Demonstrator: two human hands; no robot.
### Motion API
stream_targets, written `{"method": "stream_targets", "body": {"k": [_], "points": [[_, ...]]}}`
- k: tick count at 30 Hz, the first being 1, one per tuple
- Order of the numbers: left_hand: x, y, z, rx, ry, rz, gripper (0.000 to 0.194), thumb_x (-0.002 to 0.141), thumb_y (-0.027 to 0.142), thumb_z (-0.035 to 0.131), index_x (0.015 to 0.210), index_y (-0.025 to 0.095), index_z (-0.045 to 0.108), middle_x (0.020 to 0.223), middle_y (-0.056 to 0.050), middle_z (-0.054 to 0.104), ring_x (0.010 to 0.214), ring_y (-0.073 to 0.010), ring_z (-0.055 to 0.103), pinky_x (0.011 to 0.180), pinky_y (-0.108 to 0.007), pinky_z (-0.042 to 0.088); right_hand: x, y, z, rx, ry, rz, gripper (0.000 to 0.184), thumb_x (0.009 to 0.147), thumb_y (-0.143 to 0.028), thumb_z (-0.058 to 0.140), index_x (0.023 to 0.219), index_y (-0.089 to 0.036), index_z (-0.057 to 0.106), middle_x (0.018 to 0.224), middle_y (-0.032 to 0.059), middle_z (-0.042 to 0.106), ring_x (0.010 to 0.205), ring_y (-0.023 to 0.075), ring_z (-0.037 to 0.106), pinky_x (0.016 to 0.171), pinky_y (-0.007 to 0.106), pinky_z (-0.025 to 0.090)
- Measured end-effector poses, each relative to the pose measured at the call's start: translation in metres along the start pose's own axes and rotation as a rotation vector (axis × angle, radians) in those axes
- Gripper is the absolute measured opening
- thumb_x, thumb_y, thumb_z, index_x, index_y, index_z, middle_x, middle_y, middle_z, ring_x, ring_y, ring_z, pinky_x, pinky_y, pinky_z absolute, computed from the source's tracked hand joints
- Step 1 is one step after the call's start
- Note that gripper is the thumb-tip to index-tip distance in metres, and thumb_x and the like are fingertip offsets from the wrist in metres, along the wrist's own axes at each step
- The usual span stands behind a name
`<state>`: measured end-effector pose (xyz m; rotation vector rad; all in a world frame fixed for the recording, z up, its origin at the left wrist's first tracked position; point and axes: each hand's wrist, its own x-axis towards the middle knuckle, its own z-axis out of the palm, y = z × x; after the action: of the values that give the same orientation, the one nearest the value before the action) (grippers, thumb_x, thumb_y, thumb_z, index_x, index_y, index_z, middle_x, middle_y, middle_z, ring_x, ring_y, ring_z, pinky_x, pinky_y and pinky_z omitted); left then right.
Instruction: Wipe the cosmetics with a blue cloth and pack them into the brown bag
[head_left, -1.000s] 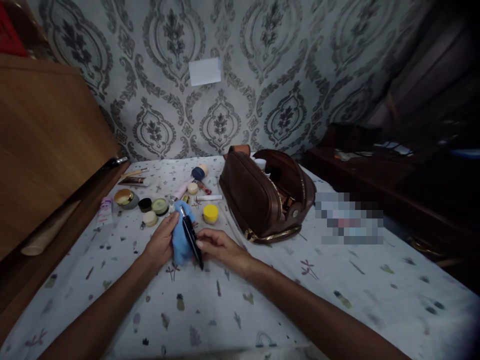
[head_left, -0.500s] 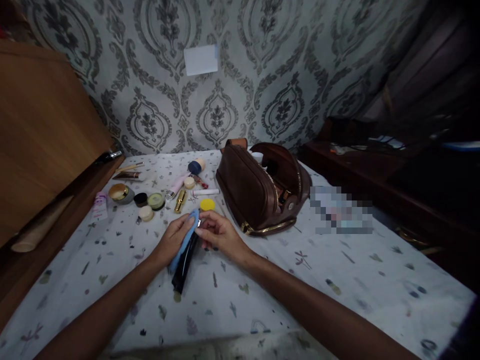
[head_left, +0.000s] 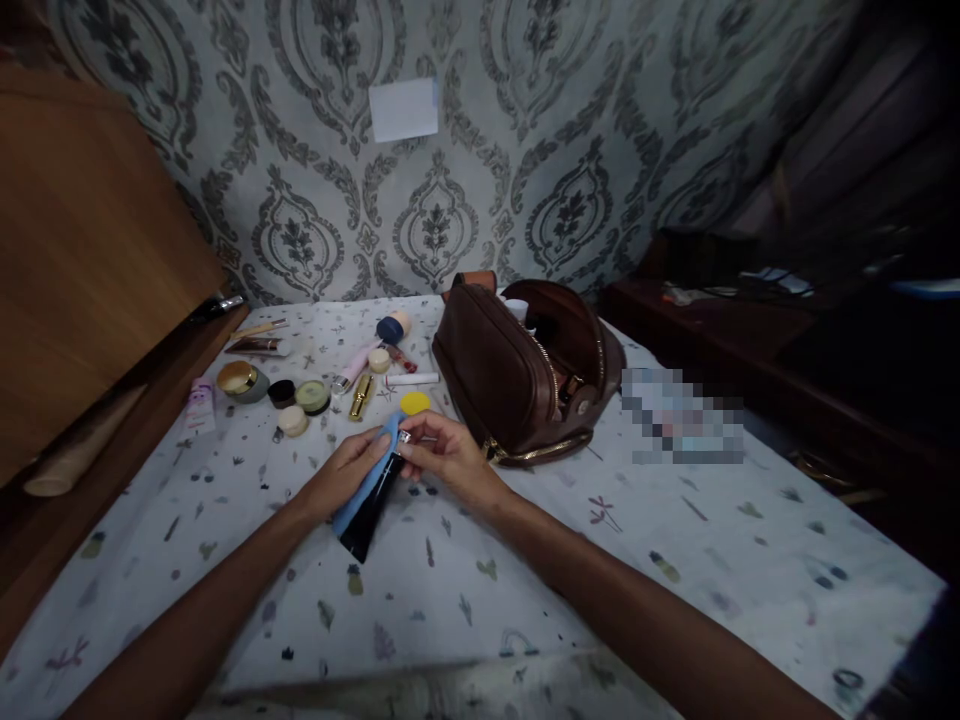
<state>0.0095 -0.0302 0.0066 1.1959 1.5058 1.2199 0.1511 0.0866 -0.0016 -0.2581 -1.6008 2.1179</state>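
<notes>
A black squeeze tube [head_left: 369, 517] with a silver cap [head_left: 403, 440] slants between my hands above the patterned cloth. My left hand [head_left: 346, 468] is closed on a light blue cloth [head_left: 361, 492], which lies along the tube's left side. The fingers of my right hand [head_left: 448, 455] pinch the tube at its silver cap end. A yellow round lid or jar [head_left: 415, 403] sits just beyond my fingertips. Right of my hands stands a brown toiletry bag [head_left: 491, 370], unzipped, with a white item [head_left: 516, 308] showing inside.
Jars [head_left: 311, 397], a gold lipstick tube [head_left: 361, 397], a pink tube [head_left: 354, 368], a white pen-like stick [head_left: 411, 379] and brushes [head_left: 259, 328] lie at the back left. A wooden panel [head_left: 97, 260] borders the left side. A pixelated item [head_left: 682, 415] lies right of the bag.
The tube has turned a little, its wide lower end rising slightly, and more of the silver cap shows. My right hand has shifted slightly to the right.
</notes>
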Motion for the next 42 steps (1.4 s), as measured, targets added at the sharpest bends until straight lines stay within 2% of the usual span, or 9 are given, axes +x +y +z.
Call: {"method": "stream_targets", "body": {"k": [5, 10, 15, 20, 23, 30, 33, 36, 42], "points": [[-0.002, 0.006, -0.004, 0.041, -0.077, -0.007, 0.053, 0.093, 0.061, 0.047, 0.101, 0.014, 0.07, 0.084, -0.004, 0.067, 0.074, -0.0154, 0.055, 0.065, -0.023, 0.043, 0.001, -0.004, 0.0, -0.024, 0.056, -0.008, 0.043, 0.066, -0.047, 0.084, 0.09, -0.019, 0.061, 0.07, -0.0055, 0.06, 0.052, 0.0086, 0.06, 0.05, 0.021, 0.045], [-0.005, 0.009, -0.006, -0.001, -0.092, -0.132, 0.061, 0.083, 0.069, 0.057, 0.107, 0.015, 0.07, 0.075, -0.002, 0.065, 0.065, -0.0133, 0.052, 0.056, -0.021, 0.041, 0.003, -0.011, -0.005, -0.038, 0.136, -0.066, 0.042, 0.068, -0.047, 0.083, 0.088, -0.021, 0.058, 0.06, -0.0067, 0.059, 0.049, 0.0091, 0.056, 0.049, 0.022, 0.043], [-0.011, 0.013, -0.015, -0.005, -0.092, -0.232, 0.056, 0.074, 0.068, 0.068, 0.094, 0.016, 0.074, 0.072, -0.003, 0.067, 0.064, -0.0152, 0.057, 0.056, -0.022, 0.045, 0.006, -0.018, -0.009, 0.002, 0.245, -0.085, 0.039, 0.066, -0.042, 0.084, 0.084, -0.02, 0.058, 0.068, -0.0052, 0.06, 0.048, 0.0069, 0.052, 0.046, 0.02, 0.039], [-0.016, 0.022, -0.029, 0.003, -0.248, -0.364, 0.046, 0.077, 0.061, 0.068, 0.085, 0.017, 0.073, 0.064, -0.003, 0.064, 0.053, -0.0151, 0.055, 0.048, -0.023, 0.044, 0.007, -0.02, -0.012, 0.103, 0.285, -0.074, 0.042, 0.061, -0.038, 0.087, 0.092, -0.02, 0.063, 0.068, -0.0059, 0.061, 0.047, 0.0061, 0.051, 0.043, 0.019, 0.036], [-0.015, 0.027, -0.035, 0.073, -0.245, -0.313, 0.044, 0.078, 0.06, 0.067, 0.086, 0.017, 0.073, 0.069, -0.003, 0.065, 0.057, -0.0156, 0.056, 0.051, -0.023, 0.045, 0.008, -0.019, -0.013, 0.115, 0.271, -0.049, 0.043, 0.063, -0.037, 0.086, 0.098, -0.019, 0.068, 0.062, -0.006, 0.061, 0.048, 0.0067, 0.052, 0.045, 0.019, 0.038], [-0.01, 0.028, -0.031, 0.255, -0.077, -0.032, 0.041, 0.085, 0.055, 0.061, 0.086, 0.015, 0.072, 0.073, -0.002, 0.064, 0.067, -0.0169, 0.053, 0.058, -0.022, 0.043, 0.003, -0.014, -0.006, 0.104, 0.105, 0.035, 0.046, 0.064, -0.046, 0.085, 0.098, -0.018, 0.071, 0.065, -0.0005, 0.07, 0.058, 0.0132, 0.067, 0.055, 0.024, 0.051], [-0.011, 0.03, -0.022, 0.268, -0.077, 0.051, 0.041, 0.087, 0.054, 0.059, 0.09, 0.016, 0.073, 0.08, -0.003, 0.066, 0.074, -0.0187, 0.056, 0.066, -0.024, 0.046, 0.001, -0.011, -0.002, 0.031, 0.047, 0.019, 0.043, 0.065, -0.048, 0.084, 0.092, -0.017, 0.07, 0.062, -0.0025, 0.068, 0.05, 0.0109, 0.062, 0.048, 0.022, 0.048], [-0.012, 0.032, -0.016, 0.322, -0.113, 0.098, 0.041, 0.092, 0.051, 0.052, 0.099, 0.016, 0.071, 0.086, -0.003, 0.066, 0.077, -0.0186, 0.055, 0.071, -0.025, 0.045, 0.002, -0.009, 0.001, -0.017, 0.074, 0.001, 0.041, 0.061, -0.049, 0.086, 0.079, -0.018, 0.067, 0.057, -0.0048, 0.064, 0.042, 0.0082, 0.056, 0.041, 0.019, 0.041], [-0.012, 0.029, -0.016, 0.4, -0.205, 0.076, 0.04, 0.095, 0.05, 0.046, 0.099, 0.017, 0.068, 0.08, -0.001, 0.059, 0.073, -0.0168, 0.051, 0.066, -0.023, 0.042, 0.001, -0.011, 0.003, -0.074, 0.132, -0.009, 0.045, 0.057, -0.053, 0.087, 0.063, -0.019, 0.058, 0.055, -0.0062, 0.059, 0.04, 0.0058, 0.048, 0.039, 0.018, 0.036]]}}
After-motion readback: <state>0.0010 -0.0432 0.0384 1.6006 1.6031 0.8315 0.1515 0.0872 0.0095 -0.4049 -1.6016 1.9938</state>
